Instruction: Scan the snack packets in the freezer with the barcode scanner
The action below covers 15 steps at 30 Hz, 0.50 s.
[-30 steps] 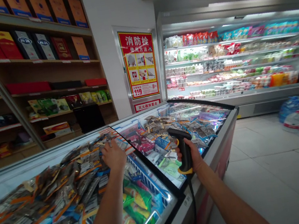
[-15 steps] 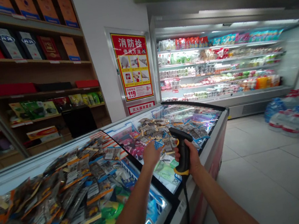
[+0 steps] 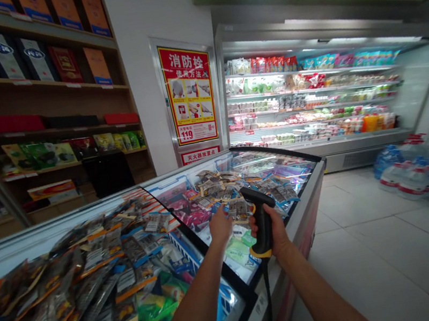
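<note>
My right hand (image 3: 278,232) is wrapped round the grip of a black and yellow barcode scanner (image 3: 263,226). The scanner is held upright over the freezer's near edge, its head towards the left and a cord hanging down. Just left of it, my left hand (image 3: 220,226) reaches over the glass-topped chest freezer (image 3: 307,205). Its fingers look curled together beside dark snack packets (image 3: 238,210); whatever they grip is hidden by the hand. A larger heap of dark packets with orange and blue edges (image 3: 102,249) covers the left section.
Green and yellow bags (image 3: 155,302) lie by a blue wire basket (image 3: 188,254) in the near freezer section. Behind stand a shelf of boxes (image 3: 35,58), a fire hydrant poster (image 3: 190,94) and a lit dairy cooler (image 3: 310,96). Bottled water packs (image 3: 404,174) stand on the floor at right.
The view has shifted slightly, so the shelves and the packet heap sit further left. My left hand has edged right, closer to the scanner. The scanner stays in my right hand.
</note>
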Motion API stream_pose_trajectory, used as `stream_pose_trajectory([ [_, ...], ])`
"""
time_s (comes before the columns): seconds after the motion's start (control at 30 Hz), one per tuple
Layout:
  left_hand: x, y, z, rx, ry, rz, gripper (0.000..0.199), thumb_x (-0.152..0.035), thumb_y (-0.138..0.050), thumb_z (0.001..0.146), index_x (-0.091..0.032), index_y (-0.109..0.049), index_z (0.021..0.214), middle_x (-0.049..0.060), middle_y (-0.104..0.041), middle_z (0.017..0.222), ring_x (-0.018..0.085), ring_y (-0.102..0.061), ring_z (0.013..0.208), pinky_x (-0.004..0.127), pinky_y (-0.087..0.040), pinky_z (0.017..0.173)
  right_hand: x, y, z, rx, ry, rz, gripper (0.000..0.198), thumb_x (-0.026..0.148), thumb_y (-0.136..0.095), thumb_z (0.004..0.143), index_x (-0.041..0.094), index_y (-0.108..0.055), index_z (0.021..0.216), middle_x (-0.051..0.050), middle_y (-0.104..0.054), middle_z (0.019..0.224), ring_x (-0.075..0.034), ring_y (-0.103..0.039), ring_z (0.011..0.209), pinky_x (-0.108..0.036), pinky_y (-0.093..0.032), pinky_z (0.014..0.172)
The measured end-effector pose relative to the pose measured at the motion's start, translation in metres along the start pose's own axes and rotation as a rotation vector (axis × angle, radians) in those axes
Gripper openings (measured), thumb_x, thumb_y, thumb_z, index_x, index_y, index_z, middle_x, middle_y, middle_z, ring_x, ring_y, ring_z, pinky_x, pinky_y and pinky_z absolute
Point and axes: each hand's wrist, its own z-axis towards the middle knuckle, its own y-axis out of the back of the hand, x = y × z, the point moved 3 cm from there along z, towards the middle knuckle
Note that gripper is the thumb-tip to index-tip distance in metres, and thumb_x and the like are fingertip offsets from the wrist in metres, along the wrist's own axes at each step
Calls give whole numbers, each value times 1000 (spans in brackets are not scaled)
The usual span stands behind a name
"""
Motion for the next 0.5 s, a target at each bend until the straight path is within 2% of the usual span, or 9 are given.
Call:
stream_pose_trajectory([
  [0.07,1,0,-1,-32,43,-17,46,-20,-44,77,-12,-39,122,9,-62,104,19,-55,95,27,-38,80,-1,-1,0,-3,-8,-9,28,40,-53,69,15,-56,80,1,-54,53,-8,-46,39,-19,-38,36],
  [0.13,-2,-1,-3,-78,55,35,50,-32,-45,78,-10,-38,122,12,-61,105,23,-53,100,32,-36,82,-2,-3,0,-7,-8,-22,28,40,-53,69,15,-56,80,1,-54,52,-8,-46,39,-19,-38,35],
  [0.23,-8,-6,-6,-98,12,133,64,-45,-55,68,-12,-39,121,14,-60,106,30,-47,107,39,-34,84,-1,-5,0,-14,0,-28,28,40,-52,69,14,-57,80,1,-54,51,-8,-46,38,-19,-38,35],
  [0.33,-6,-6,-4,-99,16,43,62,-33,-62,63,-14,-42,119,13,-59,109,27,-48,106,35,-35,84,-1,-5,0,-11,-4,-17,28,40,-52,69,14,-56,79,1,-54,51,-8,-46,38,-19,-38,35],
  [0.43,7,5,3,-158,45,-181,51,-18,-61,62,-14,-49,112,11,-59,110,22,-52,102,28,-38,80,-3,-4,0,1,-35,-14,27,40,-52,69,15,-56,79,1,-54,51,-9,-47,38,-19,-38,35],
  [0.5,19,12,8,-170,81,-321,41,-13,-57,63,-15,-55,103,9,-63,102,21,-56,94,27,-40,76,-5,-5,0,7,-49,-31,28,41,-52,69,15,-56,79,1,-55,51,-9,-47,38,-19,-38,35],
])
